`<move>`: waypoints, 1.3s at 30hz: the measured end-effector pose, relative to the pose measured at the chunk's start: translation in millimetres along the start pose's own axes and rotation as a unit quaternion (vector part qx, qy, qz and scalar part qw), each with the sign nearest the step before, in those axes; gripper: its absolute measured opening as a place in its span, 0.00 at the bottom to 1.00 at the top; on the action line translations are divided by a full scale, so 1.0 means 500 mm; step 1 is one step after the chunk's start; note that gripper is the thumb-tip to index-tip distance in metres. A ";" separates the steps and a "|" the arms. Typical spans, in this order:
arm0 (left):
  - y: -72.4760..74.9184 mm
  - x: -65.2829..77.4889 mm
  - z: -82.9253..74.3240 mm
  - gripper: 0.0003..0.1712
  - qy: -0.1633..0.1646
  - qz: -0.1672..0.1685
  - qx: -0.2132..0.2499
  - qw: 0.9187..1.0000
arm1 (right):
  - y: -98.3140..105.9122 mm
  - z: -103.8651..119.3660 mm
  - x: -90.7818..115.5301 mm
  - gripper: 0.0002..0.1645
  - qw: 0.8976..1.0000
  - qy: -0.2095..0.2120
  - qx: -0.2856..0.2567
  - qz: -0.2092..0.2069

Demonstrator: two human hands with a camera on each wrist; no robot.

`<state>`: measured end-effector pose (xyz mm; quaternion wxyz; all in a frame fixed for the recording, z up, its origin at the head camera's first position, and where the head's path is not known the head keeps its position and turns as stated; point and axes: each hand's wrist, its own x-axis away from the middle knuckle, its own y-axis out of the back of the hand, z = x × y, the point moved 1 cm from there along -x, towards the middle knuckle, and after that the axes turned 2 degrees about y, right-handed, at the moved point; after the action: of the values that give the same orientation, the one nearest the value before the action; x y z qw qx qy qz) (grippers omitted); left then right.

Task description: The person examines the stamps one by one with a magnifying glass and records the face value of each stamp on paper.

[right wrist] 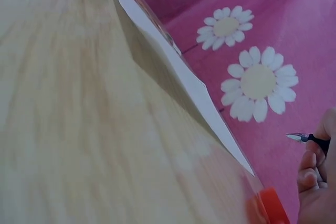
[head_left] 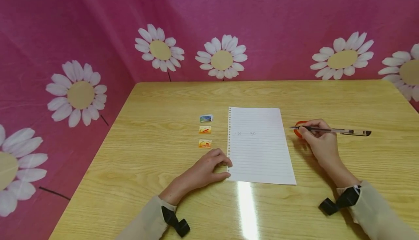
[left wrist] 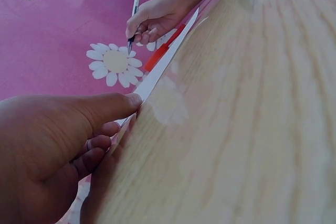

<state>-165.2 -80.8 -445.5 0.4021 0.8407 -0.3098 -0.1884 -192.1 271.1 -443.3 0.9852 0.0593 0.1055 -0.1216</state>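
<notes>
A sheet of lined paper (head_left: 258, 156), with punched holes down its left edge and faint handwritten figures, lies on the wooden table (head_left: 131, 138). My left hand (head_left: 211, 167) rests at the sheet's lower left edge, thumb and fingertips touching it. In the left wrist view the thumb (left wrist: 118, 106) lies along that edge. My right hand (head_left: 319, 142) pinches a gel pen (head_left: 334, 130) to the right of the sheet. Its bare tip (right wrist: 296, 137) points left, above the table. Behind the right fingers sits a red round object (head_left: 298, 134), partly hidden.
Left of the paper, three small stamp-like pictures stand in a column: a blue-green one (head_left: 206, 118), a yellow-and-red one (head_left: 205, 130) and an orange one (head_left: 205, 144). A pink cloth with daisies (head_left: 262, 22) hangs behind the table and along its left side.
</notes>
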 end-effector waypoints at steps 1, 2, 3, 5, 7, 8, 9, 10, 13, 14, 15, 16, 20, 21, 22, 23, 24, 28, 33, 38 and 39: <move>0.000 0.000 0.000 0.12 0.000 0.000 0.000 1.000 | 0.007 -0.002 -0.001 0.07 1.000 -0.002 0.005 -0.001; 0.000 0.000 0.000 0.12 0.000 0.000 0.001 1.000 | 0.013 -0.004 -0.001 0.07 1.000 -0.003 0.002 -0.005; -0.001 0.000 0.001 0.12 0.000 -0.001 0.000 1.000 | 0.019 -0.006 -0.001 0.07 1.000 -0.004 0.007 -0.009; -0.001 0.000 0.001 0.11 0.000 -0.001 0.001 1.000 | 0.031 -0.008 -0.001 0.08 1.000 -0.006 0.013 -0.018; -0.001 0.000 0.002 0.12 0.000 0.000 0.004 1.000 | 0.041 -0.009 0.000 0.08 1.000 -0.005 0.002 -0.027; -0.001 0.000 0.001 0.12 0.000 0.000 0.005 1.000 | 0.046 -0.009 0.001 0.08 1.000 -0.004 -0.005 -0.030; -0.001 0.000 0.002 0.12 0.000 0.000 0.005 1.000 | 0.051 -0.009 0.001 0.08 0.999 -0.002 -0.011 -0.031; 0.000 0.000 0.002 0.12 0.000 0.001 0.006 1.000 | 0.055 -0.009 0.001 0.08 0.999 0.001 -0.017 -0.033; 0.001 0.001 0.002 0.12 0.000 0.000 0.007 1.000 | 0.067 -0.010 0.000 0.08 0.999 0.004 -0.035 -0.037; 0.001 0.002 0.002 0.12 -0.001 0.000 0.006 1.000 | 0.071 -0.011 0.000 0.08 0.998 0.004 -0.038 -0.039; 0.001 0.002 0.003 0.12 -0.001 0.000 0.006 1.000 | 0.075 -0.011 0.000 0.08 0.998 0.003 -0.045 -0.043; 0.001 0.002 0.003 0.12 -0.001 0.000 0.006 1.000 | 0.078 -0.012 0.000 0.08 0.998 0.002 -0.049 -0.045; 0.001 0.002 0.002 0.12 -0.002 0.000 0.008 1.000 | 0.095 -0.014 0.000 0.08 0.997 -0.001 -0.054 -0.059; 0.001 0.002 0.002 0.12 -0.002 0.000 0.008 1.000 | 0.099 -0.015 -0.001 0.08 0.996 -0.002 -0.057 -0.062; 0.001 0.001 0.002 0.12 -0.002 0.000 0.008 1.000 | 0.104 -0.016 -0.001 0.08 0.996 -0.003 -0.054 -0.065; 0.001 0.001 0.001 0.12 -0.002 0.001 0.008 1.000 | 0.108 -0.018 -0.002 0.09 0.996 -0.004 -0.055 -0.068; 0.001 0.001 0.001 0.12 -0.002 0.001 0.007 1.000 | 0.112 -0.019 -0.002 0.09 0.996 -0.006 -0.060 -0.071; 0.001 0.000 0.001 0.12 0.000 0.002 0.009 1.000 | 0.123 -0.023 -0.008 0.10 0.994 -0.013 -0.071 -0.077; 0.002 0.000 -0.001 0.12 0.001 0.003 0.010 1.000 | 0.133 -0.025 -0.011 0.09 0.995 -0.023 -0.057 -0.080; 0.002 0.001 0.000 0.12 0.003 0.004 0.009 1.000 | 0.143 -0.029 -0.011 0.08 0.995 -0.034 -0.045 -0.084; 0.002 0.001 0.000 0.11 0.002 0.004 0.008 1.000 | 0.145 -0.030 -0.011 0.08 0.995 -0.034 -0.048 -0.083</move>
<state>-165.3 -81.7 -444.7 0.3966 0.8432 -0.3139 -0.1821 -181.9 344.3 -450.2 0.9764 -0.0015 0.0827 -0.1994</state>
